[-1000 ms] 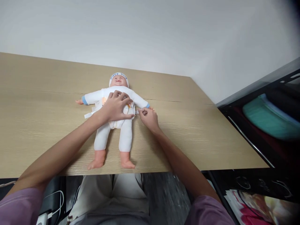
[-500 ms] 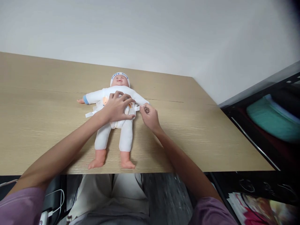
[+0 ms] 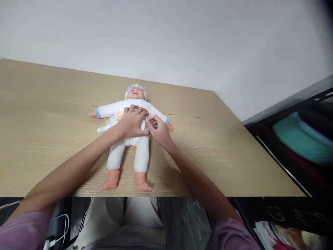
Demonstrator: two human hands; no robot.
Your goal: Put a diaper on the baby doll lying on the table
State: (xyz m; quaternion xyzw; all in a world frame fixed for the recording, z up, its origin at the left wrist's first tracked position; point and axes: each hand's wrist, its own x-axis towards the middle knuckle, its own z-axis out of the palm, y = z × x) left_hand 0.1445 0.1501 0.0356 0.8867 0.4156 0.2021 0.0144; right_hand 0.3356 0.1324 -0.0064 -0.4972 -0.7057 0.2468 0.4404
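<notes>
A baby doll [image 3: 142, 158] in a white suit and printed headband lies on its back on the wooden table [image 3: 213, 146], feet toward me. Around its waist is a white diaper [image 3: 132, 141] with a small print on the front. My left hand [image 3: 134, 123] rests over the diaper's front, fingers spread, hiding much of it. At the doll's right-side hip in my view, my right hand [image 3: 158, 130] pinches the diaper's fastening tab, mostly covered by the fingers. The other fastening tab [image 3: 102, 129] sticks out loose on the left.
Behind the table rises a pale wall [image 3: 130, 38]. At the right is a dark shelf holding a green folded item [image 3: 301, 139]. Papers [image 3: 267, 232] lie low on the right. A white cable [image 3: 66, 225] hangs below the table's front edge at left.
My right hand has moved left with the pinched tab, from beside the hip onto the diaper's front. My left hand stays pressed on the diaper. The view has shifted slightly.
</notes>
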